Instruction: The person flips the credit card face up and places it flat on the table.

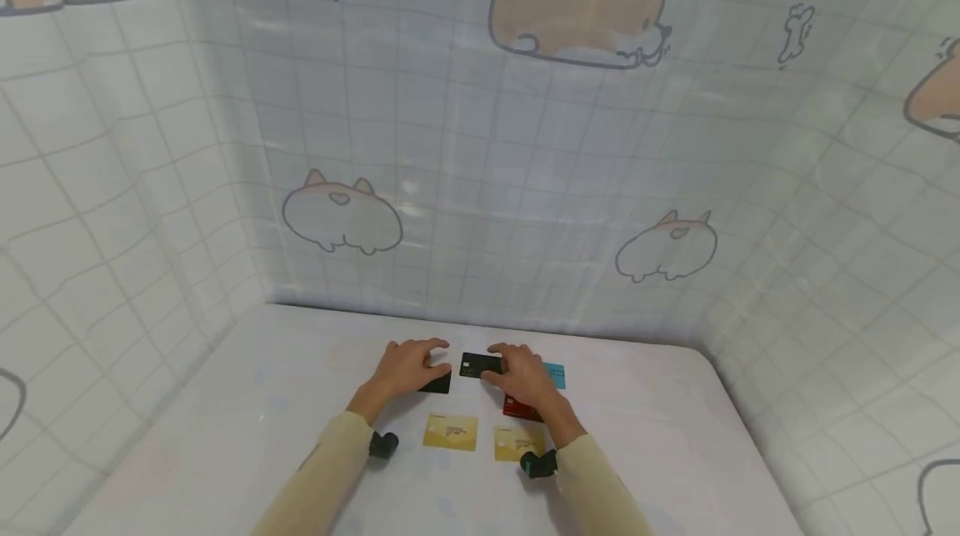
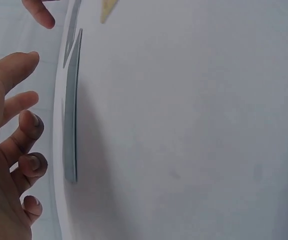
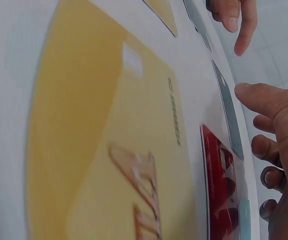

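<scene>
My left hand point(image 1: 407, 367) hovers over a black bank card point(image 1: 437, 383), thumb and fingers spread apart with nothing between them. That hand point(image 2: 8, 135) partly covers the card in the head view; the left wrist view shows the card point(image 2: 71, 115) lying flat. To the right, another black card point(image 1: 476, 365) with a chip lies under the thumb and index finger of my right hand point(image 1: 527, 373). Those fingers point(image 3: 265, 97) are loosely bent above the card point(image 3: 227, 110) and grip nothing. Beneath the right hand and wrist lie a red card point(image 1: 521, 408) and a light blue card point(image 1: 556, 375), both partly hidden.
Two yellow cards lie nearer to me, the left one point(image 1: 450, 432) uncovered and the right one point(image 1: 517, 443) partly behind the right wrist's black camera point(image 1: 538, 464). A white cloth with grey grid lines and cartoon dogs point(image 1: 480, 144) rises behind the white tabletop point(image 1: 300, 369).
</scene>
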A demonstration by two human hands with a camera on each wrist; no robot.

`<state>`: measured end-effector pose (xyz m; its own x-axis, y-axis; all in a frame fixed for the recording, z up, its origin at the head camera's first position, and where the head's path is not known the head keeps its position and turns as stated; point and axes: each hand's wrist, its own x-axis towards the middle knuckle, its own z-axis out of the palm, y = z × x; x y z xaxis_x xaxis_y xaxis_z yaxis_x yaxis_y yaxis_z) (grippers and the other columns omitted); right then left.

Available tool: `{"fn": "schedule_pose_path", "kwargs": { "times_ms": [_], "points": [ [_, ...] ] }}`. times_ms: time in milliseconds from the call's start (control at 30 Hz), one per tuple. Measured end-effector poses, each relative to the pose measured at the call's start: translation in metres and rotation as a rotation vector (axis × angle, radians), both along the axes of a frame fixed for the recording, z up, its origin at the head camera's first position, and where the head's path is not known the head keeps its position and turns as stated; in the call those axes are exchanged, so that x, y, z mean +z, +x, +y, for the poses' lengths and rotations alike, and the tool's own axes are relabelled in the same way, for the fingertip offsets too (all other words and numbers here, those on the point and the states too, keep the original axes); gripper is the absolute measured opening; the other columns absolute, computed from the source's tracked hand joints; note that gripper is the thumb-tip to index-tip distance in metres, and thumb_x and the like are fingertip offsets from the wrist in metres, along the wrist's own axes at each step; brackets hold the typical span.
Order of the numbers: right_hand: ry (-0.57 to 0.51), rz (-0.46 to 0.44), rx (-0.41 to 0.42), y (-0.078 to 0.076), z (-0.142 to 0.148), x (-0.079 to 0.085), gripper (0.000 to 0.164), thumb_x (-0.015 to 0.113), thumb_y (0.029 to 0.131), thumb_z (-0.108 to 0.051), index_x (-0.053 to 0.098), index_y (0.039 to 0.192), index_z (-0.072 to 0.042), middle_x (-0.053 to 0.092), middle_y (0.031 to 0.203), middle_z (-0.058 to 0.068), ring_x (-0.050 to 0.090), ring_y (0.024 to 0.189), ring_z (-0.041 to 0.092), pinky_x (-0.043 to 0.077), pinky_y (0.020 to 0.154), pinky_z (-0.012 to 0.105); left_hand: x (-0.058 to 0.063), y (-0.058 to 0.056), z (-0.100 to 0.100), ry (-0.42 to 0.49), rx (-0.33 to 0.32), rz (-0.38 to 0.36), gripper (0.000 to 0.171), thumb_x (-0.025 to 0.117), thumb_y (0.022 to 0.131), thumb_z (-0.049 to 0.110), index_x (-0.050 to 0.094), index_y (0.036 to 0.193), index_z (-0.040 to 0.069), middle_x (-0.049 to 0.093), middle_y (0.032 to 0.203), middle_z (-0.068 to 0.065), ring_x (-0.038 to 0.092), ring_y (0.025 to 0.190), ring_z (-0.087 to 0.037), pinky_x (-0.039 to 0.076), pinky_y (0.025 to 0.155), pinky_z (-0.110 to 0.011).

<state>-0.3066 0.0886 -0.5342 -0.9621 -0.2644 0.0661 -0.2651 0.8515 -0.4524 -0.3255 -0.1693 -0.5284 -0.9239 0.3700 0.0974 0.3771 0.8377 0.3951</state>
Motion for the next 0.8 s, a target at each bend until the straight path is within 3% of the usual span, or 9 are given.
{"fn": "schedule_pose_path", "kwargs": {
  "times_ms": [333, 600, 800],
  "points": [
    [0.0, 0.008, 0.016, 0.001, -0.015, -0.006, 0.053, 0.072, 0.09, -0.048, 0.064, 0.135, -0.021, 0.053, 0.076, -0.009, 0.047, 0.08, 0.014, 0.034, 0.074, 0.038, -0.007, -0.004, -0.01, 0.021, 0.027, 0.016, 0.045, 0.069, 0.092, 0.05, 0.065, 0.131, 0.029, 0.052, 0.067, 0.012, 0.047, 0.066, -0.01, 0.033, 0.076, -0.04],
    [0.023, -0.003, 0.038, 0.008, -0.022, -0.007, 0.058, 0.071, 0.088, -0.055, 0.063, 0.136, -0.024, 0.055, 0.078, -0.01, 0.047, 0.083, 0.014, 0.035, 0.076, 0.038, -0.003, 0.003, -0.016, -0.002, 0.027, 0.006, 0.047, 0.07, 0.091, 0.05, 0.065, 0.132, 0.028, 0.052, 0.068, 0.011, 0.047, 0.066, -0.01, 0.032, 0.074, -0.039],
    [0.065, 0.008, 0.072, 0.008, -0.027, -0.007, 0.061, 0.07, 0.086, -0.059, 0.062, 0.137, -0.027, 0.066, 0.099, -0.009, 0.049, 0.091, 0.012, 0.038, 0.081, 0.039, 0.001, 0.011, -0.023, 0.023, 0.023, -0.008, 0.047, 0.072, 0.091, 0.047, 0.064, 0.133, 0.026, 0.052, 0.069, 0.01, 0.046, 0.065, -0.011, 0.031, 0.074, -0.041]
  ]
}}
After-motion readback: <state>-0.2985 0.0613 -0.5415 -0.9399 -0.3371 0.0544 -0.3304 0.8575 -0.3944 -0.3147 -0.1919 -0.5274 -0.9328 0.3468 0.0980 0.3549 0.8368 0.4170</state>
